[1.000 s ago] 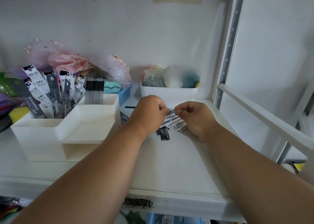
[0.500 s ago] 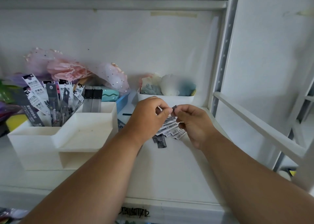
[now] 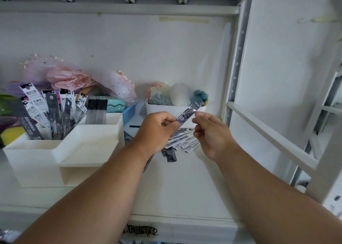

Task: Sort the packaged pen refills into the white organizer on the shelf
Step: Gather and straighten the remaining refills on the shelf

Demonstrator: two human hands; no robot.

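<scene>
My left hand [image 3: 157, 132] is shut on a long, narrow refill pack [image 3: 188, 110] that slants up to the right, above the shelf. My right hand [image 3: 211, 132] is just right of it, fingers curled. Its index fingertip is at the pack's upper edge, and I cannot tell whether it grips. A small pile of refill packs [image 3: 185, 142] lies on the shelf under both hands, partly hidden. The white organizer [image 3: 37, 166] stands at the left. Its back left compartment holds several upright refill packs [image 3: 50, 110].
A white bin [image 3: 166, 109] of soft items stands behind my hands. Pink gauzy decorations [image 3: 74, 77] and a blue box [image 3: 129, 112] sit behind the organizer. The grey shelf upright [image 3: 238, 58] and a white rail [image 3: 268, 132] close off the right side.
Both hands have risen from the pile on the shelf. My left hand has lifted one refill pack clear of it, tilted up to the right.
</scene>
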